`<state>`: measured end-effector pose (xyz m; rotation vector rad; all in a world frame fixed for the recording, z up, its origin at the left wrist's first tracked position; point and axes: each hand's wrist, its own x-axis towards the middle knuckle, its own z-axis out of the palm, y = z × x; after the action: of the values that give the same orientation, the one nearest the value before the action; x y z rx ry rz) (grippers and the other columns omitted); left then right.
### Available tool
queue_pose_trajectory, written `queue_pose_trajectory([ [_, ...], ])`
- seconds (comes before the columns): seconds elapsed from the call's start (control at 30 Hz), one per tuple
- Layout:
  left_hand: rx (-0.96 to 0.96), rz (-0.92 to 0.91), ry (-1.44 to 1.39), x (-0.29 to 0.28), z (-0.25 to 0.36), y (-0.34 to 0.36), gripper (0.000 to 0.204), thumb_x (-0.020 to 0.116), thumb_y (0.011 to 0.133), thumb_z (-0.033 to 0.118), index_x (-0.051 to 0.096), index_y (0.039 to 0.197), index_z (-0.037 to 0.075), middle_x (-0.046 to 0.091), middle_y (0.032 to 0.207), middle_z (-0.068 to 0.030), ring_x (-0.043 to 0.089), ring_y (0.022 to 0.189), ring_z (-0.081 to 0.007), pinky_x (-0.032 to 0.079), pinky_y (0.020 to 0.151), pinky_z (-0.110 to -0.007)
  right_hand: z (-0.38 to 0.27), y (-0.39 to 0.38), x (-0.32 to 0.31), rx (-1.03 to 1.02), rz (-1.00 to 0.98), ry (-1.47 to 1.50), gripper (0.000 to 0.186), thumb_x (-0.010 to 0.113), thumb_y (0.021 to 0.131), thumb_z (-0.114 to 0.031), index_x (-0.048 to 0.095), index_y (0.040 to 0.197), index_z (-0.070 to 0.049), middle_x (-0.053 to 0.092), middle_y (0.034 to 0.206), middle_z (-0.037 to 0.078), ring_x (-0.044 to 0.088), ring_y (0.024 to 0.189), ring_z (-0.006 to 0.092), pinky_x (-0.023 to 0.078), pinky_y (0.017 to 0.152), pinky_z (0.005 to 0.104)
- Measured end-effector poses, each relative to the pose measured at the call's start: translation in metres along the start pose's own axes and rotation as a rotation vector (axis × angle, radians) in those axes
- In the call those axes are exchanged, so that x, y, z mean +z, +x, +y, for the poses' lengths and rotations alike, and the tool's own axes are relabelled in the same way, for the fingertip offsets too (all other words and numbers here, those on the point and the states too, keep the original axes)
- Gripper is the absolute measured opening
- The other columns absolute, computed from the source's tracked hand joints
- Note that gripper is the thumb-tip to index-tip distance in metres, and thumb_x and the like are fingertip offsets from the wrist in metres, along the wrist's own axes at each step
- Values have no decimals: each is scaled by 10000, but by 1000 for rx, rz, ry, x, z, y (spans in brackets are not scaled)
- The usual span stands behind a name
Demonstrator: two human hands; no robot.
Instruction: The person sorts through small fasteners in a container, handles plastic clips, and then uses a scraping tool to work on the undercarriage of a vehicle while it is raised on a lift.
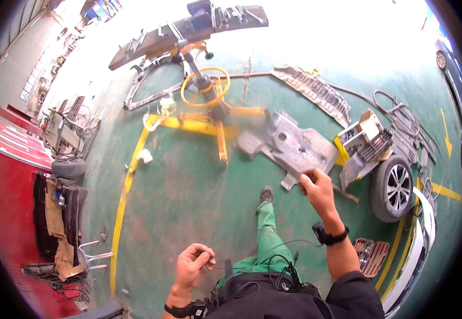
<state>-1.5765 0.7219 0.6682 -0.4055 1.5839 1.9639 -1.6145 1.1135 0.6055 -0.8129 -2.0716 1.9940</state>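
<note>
My left hand (pixel 194 264) is low in front of my waist, its fingers curled in and the thumb pressed to them. A thin dark cable (pixel 224 267) runs close beside it toward my waist. Further forward and to the right, my right hand (pixel 318 192) is raised with curled fingers and the thumb against them. What either hand holds, if anything, is too small or hidden. Beyond the right hand lies a flat grey metal plate (pixel 308 146) with holes, on the floor. Both wrists wear black straps with small devices.
Ahead stands a yellow-based stand with a yellow handwheel (pixel 205 101), carrying a board (pixel 159 42) of tools. To the right are a wheel (pixel 391 189), an open carton (pixel 361 133), a socket set (pixel 370 257) and a white panel (pixel 409 258). A red cabinet (pixel 7 212) is at left.
</note>
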Motion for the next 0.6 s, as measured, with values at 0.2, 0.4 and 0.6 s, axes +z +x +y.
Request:
queue_pose_trajectory([
  [0.2, 108, 99, -89, 19, 89, 94, 73, 656, 948, 61, 611, 962, 4, 665, 912, -121, 655, 769, -201, 525, 624, -295, -128, 226, 80, -431, 90, -314, 242, 645, 914, -180, 650, 1015, 40, 697, 813, 137, 661, 718, 172, 532, 663, 341],
  [0.4, 180, 162, -246, 32, 151, 160, 49, 646, 952, 81, 622, 972, 42, 671, 902, -106, 655, 739, -215, 526, 613, -317, -246, 402, 160, -685, 172, -615, 282, 648, 904, -237, 620, 1046, 5, 705, 944, 237, 688, 911, 403, 531, 823, 482],
  [0.6, 263, 229, -199, 17, 200, 223, 232, 644, 974, 277, 636, 1052, 59, 636, 868, -62, 571, 692, -157, 463, 581, -279, -284, 534, 217, -710, 311, -981, 316, 651, 815, -231, 650, 902, 73, 694, 869, 265, 710, 823, 395, 587, 746, 478],
])
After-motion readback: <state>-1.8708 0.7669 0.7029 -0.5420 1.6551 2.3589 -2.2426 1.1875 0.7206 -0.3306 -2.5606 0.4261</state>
